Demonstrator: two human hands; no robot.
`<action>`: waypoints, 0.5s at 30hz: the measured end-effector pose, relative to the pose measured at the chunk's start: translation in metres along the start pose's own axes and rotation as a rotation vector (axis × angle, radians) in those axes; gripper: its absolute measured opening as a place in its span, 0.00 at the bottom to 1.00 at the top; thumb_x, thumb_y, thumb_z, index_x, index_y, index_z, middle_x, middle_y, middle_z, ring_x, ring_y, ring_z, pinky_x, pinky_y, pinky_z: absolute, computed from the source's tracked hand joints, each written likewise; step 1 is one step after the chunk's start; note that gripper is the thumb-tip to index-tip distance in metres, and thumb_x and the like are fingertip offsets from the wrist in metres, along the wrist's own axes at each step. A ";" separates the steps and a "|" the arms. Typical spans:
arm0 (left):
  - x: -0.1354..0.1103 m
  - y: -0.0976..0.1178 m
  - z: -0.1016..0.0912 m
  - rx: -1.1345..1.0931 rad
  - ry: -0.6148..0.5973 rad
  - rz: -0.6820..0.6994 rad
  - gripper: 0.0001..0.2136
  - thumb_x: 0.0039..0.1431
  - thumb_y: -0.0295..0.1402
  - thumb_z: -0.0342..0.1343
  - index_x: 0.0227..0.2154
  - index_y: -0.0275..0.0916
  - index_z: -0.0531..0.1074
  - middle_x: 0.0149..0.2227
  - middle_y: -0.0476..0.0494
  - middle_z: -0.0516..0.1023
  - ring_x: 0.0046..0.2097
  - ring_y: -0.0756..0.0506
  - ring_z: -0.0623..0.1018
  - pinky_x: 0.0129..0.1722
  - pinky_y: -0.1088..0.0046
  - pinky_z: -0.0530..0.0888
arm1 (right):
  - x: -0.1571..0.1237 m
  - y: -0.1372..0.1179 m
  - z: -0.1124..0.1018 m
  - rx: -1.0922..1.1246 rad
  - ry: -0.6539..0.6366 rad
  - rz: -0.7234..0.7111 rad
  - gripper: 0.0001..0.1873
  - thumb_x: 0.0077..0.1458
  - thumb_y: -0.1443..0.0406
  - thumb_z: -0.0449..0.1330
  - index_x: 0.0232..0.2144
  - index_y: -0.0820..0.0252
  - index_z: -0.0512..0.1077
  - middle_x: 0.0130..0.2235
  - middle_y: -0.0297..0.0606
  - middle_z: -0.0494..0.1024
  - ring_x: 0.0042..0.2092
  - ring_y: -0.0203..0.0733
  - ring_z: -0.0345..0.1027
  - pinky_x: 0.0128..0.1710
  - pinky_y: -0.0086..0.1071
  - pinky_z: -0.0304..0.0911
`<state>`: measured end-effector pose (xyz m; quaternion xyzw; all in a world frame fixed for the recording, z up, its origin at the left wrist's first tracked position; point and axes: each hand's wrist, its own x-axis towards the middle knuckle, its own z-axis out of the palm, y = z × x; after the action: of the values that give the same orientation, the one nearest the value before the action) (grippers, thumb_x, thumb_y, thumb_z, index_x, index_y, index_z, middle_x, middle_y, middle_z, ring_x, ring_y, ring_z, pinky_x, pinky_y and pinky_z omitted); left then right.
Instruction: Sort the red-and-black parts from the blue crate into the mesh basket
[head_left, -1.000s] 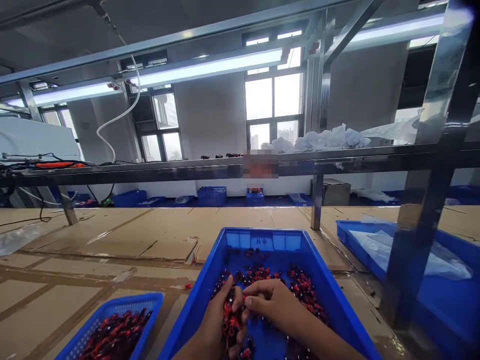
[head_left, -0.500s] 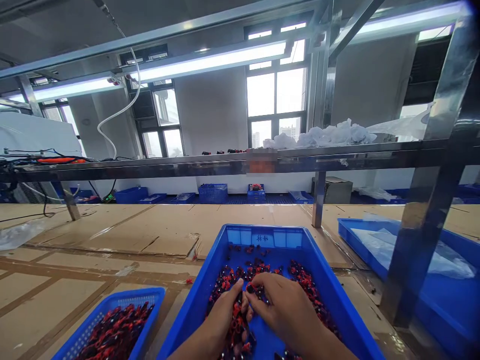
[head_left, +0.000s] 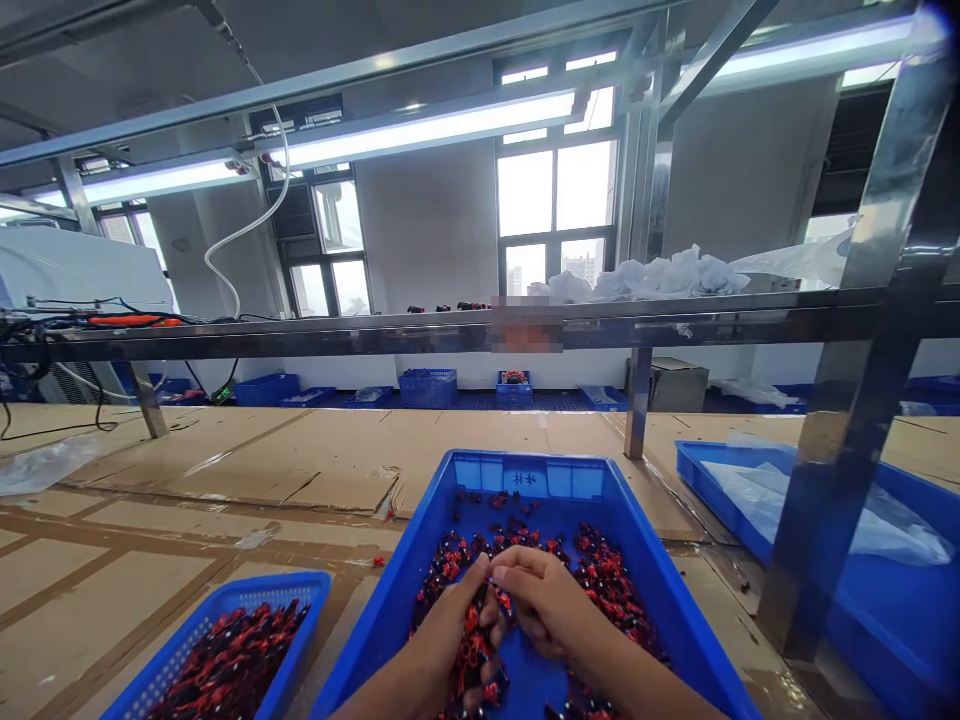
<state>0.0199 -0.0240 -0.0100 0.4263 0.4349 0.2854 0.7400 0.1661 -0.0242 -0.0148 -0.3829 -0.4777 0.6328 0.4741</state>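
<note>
Over a large blue bin (head_left: pixel 649 520), my two hands meet at the fingertips. My left hand (head_left: pixel 454 622) is closed around several small red-and-black plastic parts (head_left: pixel 474 650), its thumb pointing up. Against that thumb, my right hand (head_left: pixel 547 608) pinches with thumb and forefinger; whatever lies between them is hidden by the fingers. Loose red-and-black parts (head_left: pixel 606 575) of the same kind are heaped in the bin around both hands, with its blue floor showing in places.
A smaller blue basket (head_left: pixel 319 600) full of similar parts stands at left. On the right, behind a metal post (head_left: pixel 832 500), sits another blue tray (head_left: pixel 697 455) with plastic bags. A metal shelf (head_left: pixel 337 340) crosses above the cardboard-covered table (head_left: pixel 300 445).
My right hand's fingers have closed in against the left thumb, and the dark part seen between them before is now covered. The view has shifted slightly.
</note>
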 end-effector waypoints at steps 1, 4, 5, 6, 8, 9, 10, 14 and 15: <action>-0.001 -0.001 0.001 0.004 0.003 -0.012 0.32 0.44 0.68 0.48 0.19 0.39 0.58 0.21 0.51 0.66 0.15 0.53 0.64 0.07 0.82 0.54 | -0.001 0.002 0.004 -0.014 -0.002 -0.012 0.16 0.44 0.57 0.66 0.31 0.62 0.71 0.19 0.29 0.71 0.17 0.32 0.62 0.17 0.25 0.56; 0.000 -0.004 0.000 0.004 -0.001 -0.041 0.33 0.44 0.70 0.46 0.19 0.39 0.59 0.20 0.50 0.66 0.15 0.54 0.65 0.08 0.82 0.54 | -0.001 0.005 0.011 -0.017 0.001 -0.030 0.17 0.41 0.58 0.69 0.30 0.63 0.72 0.22 0.33 0.77 0.21 0.35 0.68 0.22 0.26 0.61; 0.001 -0.005 -0.001 -0.010 -0.008 -0.043 0.33 0.44 0.70 0.45 0.19 0.39 0.59 0.20 0.50 0.66 0.15 0.53 0.65 0.08 0.82 0.54 | -0.001 0.005 0.012 -0.001 0.007 -0.019 0.17 0.42 0.56 0.69 0.29 0.62 0.71 0.20 0.31 0.75 0.18 0.33 0.66 0.20 0.26 0.59; 0.002 -0.006 -0.003 -0.026 -0.016 -0.038 0.33 0.44 0.71 0.44 0.19 0.39 0.59 0.20 0.50 0.66 0.14 0.53 0.65 0.08 0.82 0.54 | -0.001 0.005 0.012 0.023 0.015 0.000 0.17 0.43 0.54 0.68 0.26 0.61 0.70 0.18 0.28 0.72 0.16 0.30 0.61 0.16 0.24 0.54; 0.005 -0.007 -0.006 -0.043 -0.040 -0.027 0.34 0.44 0.71 0.41 0.20 0.40 0.58 0.21 0.50 0.67 0.14 0.52 0.65 0.07 0.81 0.53 | 0.000 0.003 0.009 0.086 0.033 0.058 0.19 0.46 0.51 0.64 0.21 0.59 0.64 0.14 0.22 0.63 0.12 0.27 0.50 0.11 0.23 0.43; 0.006 -0.007 -0.007 -0.041 -0.052 -0.023 0.34 0.45 0.71 0.40 0.20 0.39 0.58 0.21 0.49 0.68 0.14 0.52 0.65 0.08 0.82 0.53 | 0.001 0.002 0.007 0.117 0.039 0.090 0.21 0.47 0.50 0.63 0.19 0.57 0.61 0.14 0.21 0.59 0.12 0.26 0.47 0.10 0.22 0.39; 0.007 -0.007 -0.008 -0.034 -0.058 -0.024 0.34 0.47 0.71 0.39 0.19 0.39 0.58 0.20 0.49 0.68 0.14 0.52 0.65 0.08 0.82 0.53 | 0.001 0.001 0.006 0.145 0.041 0.119 0.22 0.47 0.50 0.62 0.18 0.57 0.58 0.14 0.21 0.56 0.12 0.26 0.45 0.09 0.22 0.36; 0.006 -0.004 -0.006 -0.015 -0.001 -0.032 0.33 0.50 0.69 0.38 0.19 0.39 0.57 0.20 0.49 0.67 0.13 0.52 0.65 0.08 0.82 0.52 | 0.001 -0.001 0.004 0.220 0.036 0.198 0.24 0.48 0.51 0.61 0.15 0.56 0.55 0.13 0.22 0.54 0.12 0.27 0.45 0.09 0.23 0.35; 0.005 -0.003 -0.006 -0.008 0.015 -0.033 0.33 0.50 0.68 0.38 0.18 0.39 0.58 0.20 0.49 0.67 0.13 0.52 0.65 0.08 0.82 0.52 | 0.001 -0.001 0.004 0.233 0.038 0.210 0.24 0.49 0.51 0.60 0.15 0.56 0.56 0.12 0.23 0.54 0.12 0.27 0.45 0.09 0.23 0.35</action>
<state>0.0171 -0.0194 -0.0163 0.4138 0.4465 0.2780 0.7431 0.1627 -0.0245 -0.0124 -0.3851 -0.3492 0.7226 0.4555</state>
